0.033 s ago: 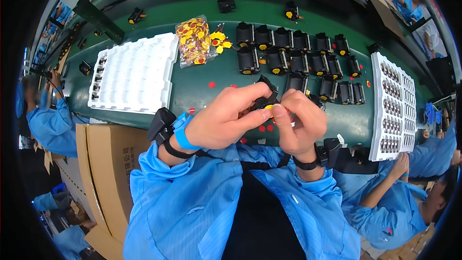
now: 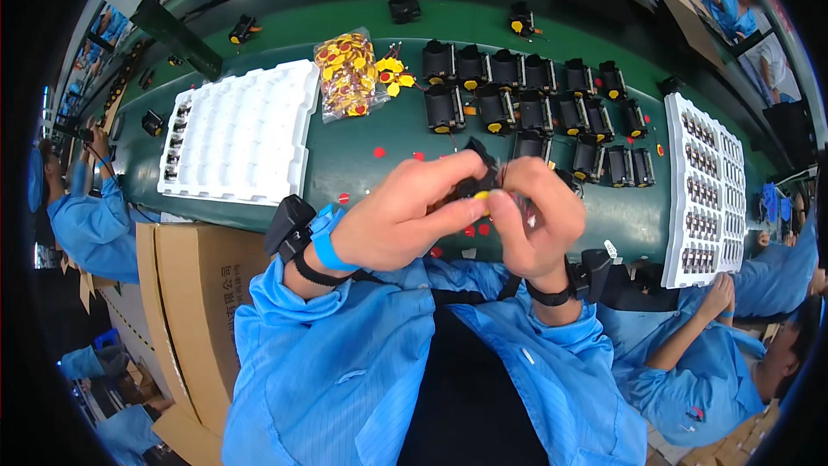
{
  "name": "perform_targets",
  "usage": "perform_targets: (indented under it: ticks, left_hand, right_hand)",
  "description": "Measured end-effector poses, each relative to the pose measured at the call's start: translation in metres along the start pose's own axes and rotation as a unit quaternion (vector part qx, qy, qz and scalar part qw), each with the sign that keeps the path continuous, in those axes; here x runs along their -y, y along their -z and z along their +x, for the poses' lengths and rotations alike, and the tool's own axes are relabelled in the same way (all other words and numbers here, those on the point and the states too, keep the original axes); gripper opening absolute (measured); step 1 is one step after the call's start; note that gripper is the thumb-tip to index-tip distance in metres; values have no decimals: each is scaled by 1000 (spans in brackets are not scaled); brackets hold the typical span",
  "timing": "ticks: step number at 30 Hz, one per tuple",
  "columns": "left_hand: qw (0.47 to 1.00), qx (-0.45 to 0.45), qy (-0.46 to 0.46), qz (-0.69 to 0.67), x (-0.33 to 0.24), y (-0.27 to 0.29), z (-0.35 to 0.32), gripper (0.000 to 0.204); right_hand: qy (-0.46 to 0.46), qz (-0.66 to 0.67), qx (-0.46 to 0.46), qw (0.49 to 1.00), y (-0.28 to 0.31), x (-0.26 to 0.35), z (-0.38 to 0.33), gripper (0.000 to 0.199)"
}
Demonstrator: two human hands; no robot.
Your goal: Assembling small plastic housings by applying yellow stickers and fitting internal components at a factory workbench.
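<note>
Over the near edge of the green bench, my left hand [image 2: 401,211] grips a small black plastic housing [image 2: 480,160] between thumb and fingers. A yellow round piece [image 2: 481,196] shows on the housing, right at the tip of my left thumb. My right hand [image 2: 542,211] is closed in a pinch against the same spot, its thumb and index finger meeting by the yellow piece. Whatever those fingertips hold is mostly covered. Beyond my hands, several similar black housings [image 2: 496,105] with yellow discs stand in rows. Red round bits [image 2: 379,153] lie scattered on the bench.
A white moulded tray [image 2: 250,134] with a few metal parts lies at left, beside a clear bag of yellow and red pieces [image 2: 347,73]. Another white tray [image 2: 681,207], filled with parts, stands at right. A cardboard box [image 2: 185,293] stands at near left. Co-workers [image 2: 703,380] sit on both sides.
The fingers of my right hand have shifted slightly over the housing, and the housing has tilted a little. Everything else looks unchanged.
</note>
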State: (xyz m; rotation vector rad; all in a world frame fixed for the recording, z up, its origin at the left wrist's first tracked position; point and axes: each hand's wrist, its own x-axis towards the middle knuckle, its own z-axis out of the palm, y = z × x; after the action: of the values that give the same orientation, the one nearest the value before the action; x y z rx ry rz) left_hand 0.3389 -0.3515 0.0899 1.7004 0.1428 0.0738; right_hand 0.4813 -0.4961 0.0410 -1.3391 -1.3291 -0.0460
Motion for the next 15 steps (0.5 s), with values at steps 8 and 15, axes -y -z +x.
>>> perform_targets:
  ticks: [8,15]
  left_hand:
    - [994,-107,-32,-3,16,-15,-22,15]
    - [915,-169,-64,360,87,18,-53,11]
  right_hand:
    - [-122,240,49,962,-17,-7,-28,65]
    - [-145,81,123,978,-15,-25,-25,64]
